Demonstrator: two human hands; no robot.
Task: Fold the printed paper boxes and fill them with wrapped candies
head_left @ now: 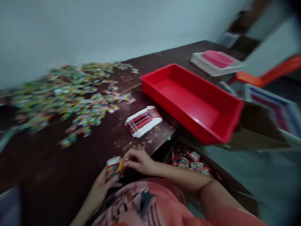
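Observation:
My left hand (100, 185) is closed round a small stack of colourful packets (113, 168) at the near edge of the dark wooden table (70, 163). Curled over the top of the same stack, my right hand (138, 161) pinches it with the fingertips. A neat bundle of red-and-white packets (143, 121) lies on the table just beyond my hands. A wide heap of loose colourful packets (70, 91) covers the table's far left. The picture is smeared by motion.
An empty red plastic tray (191, 100) overhangs the table's right edge. Beyond it a white tray with a pink lid (216, 62) sits on the table's far corner. More packets fill a cardboard box (190, 158) below the table. An orange chair (270, 73) stands at the right.

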